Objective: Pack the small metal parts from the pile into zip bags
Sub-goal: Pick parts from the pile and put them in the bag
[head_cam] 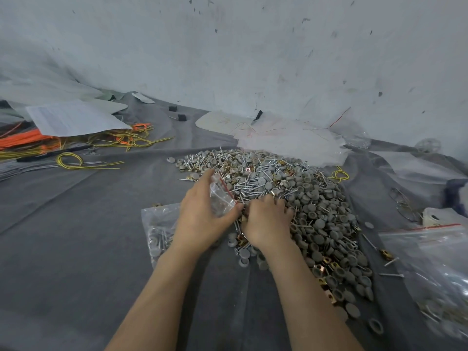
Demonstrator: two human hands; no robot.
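Head view: a grey cloth-covered counter (76, 236) runs up to a scuffed white wall. The pile (304, 206) of small metal parts, a mix of screws, grey caps and brassy clips, spreads from the middle of the counter toward its right and near edges.

The left hand (202, 216) is clamped on a small zip bag (221, 197). Its fingers curl over the bag's left side and its thumb comes under the lower end. The bag's long axis runs from that palm toward the far edge, and its red-striped mouth is at the far end, tipped over the pile.

The right hand (266, 221) lies knuckles-up just beside it, touching the left thumb, with its fingers curled down into the parts. Whether they have closed on anything is hidden.

The bag's mouth therefore sits to the left of the right hand and a little farther from the person. By my judgement, any pinch of parts must lift and cross leftward to reach it. The right hand is the nearer one for gathering.

A filled bag (158, 224) lies under the left forearm. A larger bag (430, 262) rests by the right edge, and empty bags (291, 140) are stacked beyond the pile. Yellow wires (73, 160) lie toward the left edge.
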